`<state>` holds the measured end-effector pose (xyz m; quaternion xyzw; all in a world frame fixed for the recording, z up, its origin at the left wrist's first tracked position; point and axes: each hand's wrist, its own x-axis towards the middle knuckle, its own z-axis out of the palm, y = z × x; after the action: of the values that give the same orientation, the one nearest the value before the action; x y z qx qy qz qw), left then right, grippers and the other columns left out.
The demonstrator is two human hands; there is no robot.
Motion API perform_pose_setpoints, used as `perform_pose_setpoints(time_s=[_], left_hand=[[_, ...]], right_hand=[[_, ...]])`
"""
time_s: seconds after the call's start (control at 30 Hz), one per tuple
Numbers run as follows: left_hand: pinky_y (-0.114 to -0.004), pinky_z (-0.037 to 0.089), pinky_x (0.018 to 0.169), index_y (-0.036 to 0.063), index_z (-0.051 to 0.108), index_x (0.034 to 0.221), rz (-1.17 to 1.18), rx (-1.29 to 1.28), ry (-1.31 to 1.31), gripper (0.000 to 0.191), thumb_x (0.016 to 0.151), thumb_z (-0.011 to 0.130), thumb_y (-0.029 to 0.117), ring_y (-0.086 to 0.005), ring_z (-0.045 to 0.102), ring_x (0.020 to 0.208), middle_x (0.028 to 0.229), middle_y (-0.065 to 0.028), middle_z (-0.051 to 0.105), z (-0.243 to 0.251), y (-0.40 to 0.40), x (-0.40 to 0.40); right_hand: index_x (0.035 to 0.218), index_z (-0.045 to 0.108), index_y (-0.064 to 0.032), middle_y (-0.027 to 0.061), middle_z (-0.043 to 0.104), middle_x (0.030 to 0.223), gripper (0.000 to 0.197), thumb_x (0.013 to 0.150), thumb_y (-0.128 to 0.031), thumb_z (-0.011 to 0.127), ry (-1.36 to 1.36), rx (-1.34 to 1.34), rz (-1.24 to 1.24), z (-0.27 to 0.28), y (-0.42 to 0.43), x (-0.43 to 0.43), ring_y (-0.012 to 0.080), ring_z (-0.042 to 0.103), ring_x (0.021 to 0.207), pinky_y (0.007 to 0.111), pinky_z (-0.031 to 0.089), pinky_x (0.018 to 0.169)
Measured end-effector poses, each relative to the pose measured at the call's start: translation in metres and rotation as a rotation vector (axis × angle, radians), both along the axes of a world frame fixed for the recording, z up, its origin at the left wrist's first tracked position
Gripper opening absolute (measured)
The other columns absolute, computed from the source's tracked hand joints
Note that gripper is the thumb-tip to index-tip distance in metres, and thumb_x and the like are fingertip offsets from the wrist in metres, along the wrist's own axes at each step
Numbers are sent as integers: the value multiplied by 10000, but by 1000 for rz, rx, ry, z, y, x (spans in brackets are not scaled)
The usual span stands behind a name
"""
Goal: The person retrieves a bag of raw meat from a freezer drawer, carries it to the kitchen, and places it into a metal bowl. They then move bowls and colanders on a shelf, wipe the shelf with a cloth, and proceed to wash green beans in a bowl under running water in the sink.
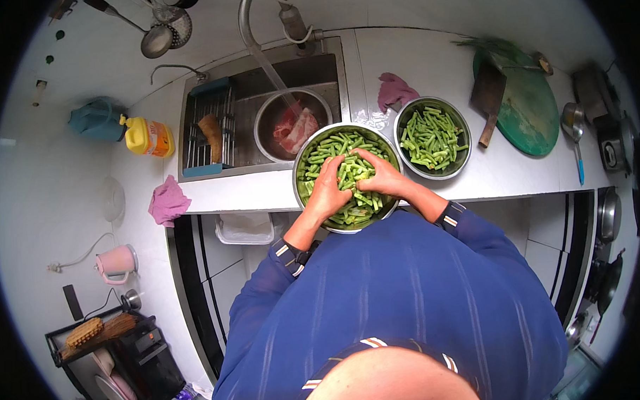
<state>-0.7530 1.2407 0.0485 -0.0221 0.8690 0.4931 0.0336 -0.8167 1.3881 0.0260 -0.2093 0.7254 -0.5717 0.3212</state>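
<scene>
A large steel bowl (pixel 297 187) of cut green bean pieces (pixel 367 202) sits at the counter's front edge, against my body. My left hand (pixel 326 192) reaches into it from the left, thumb and fingers spread over the pieces. From the right comes my right hand (pixel 381 174), its thumb and fingers also apart. Both hands are cupped towards each other, with bean pieces showing between them. Whether any fingertip pinches a piece is hard to see. Just to the right stands a second steel bowl (pixel 467 155), holding more cut green beans (pixel 431 135).
Left of the bowls is a sink (pixel 315 68) with raw meat (pixel 296 129) in a metal basin (pixel 324 107) under a faucet hose (pixel 268 69). A cleaver (pixel 489 93) lies on a green cutting board (pixel 533 110) at right. A pink cloth (pixel 395 90) lies behind the second bowl.
</scene>
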Motion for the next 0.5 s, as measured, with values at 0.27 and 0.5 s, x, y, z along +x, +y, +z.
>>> perform_pose_setpoints(time_s=[0.27,0.5], left_hand=[[-322,342,810,26,350,1061,-17,-200,133,572,527,553,9,-306,404,970,1025,-177,404,47,24,-17],[-317,382,758,13,349,1050,-205,-146,279,550,536,546,15,-298,442,908,993,-170,408,46,95,-70]], right_hand=[[1139,319,-21,159,443,1047,679,527,-165,575,89,-160,-18,30,20,-16,205,431,960,266,334,808],[1141,322,-9,141,399,1109,691,526,-168,593,75,-97,-262,43,104,-39,193,410,991,259,314,836]])
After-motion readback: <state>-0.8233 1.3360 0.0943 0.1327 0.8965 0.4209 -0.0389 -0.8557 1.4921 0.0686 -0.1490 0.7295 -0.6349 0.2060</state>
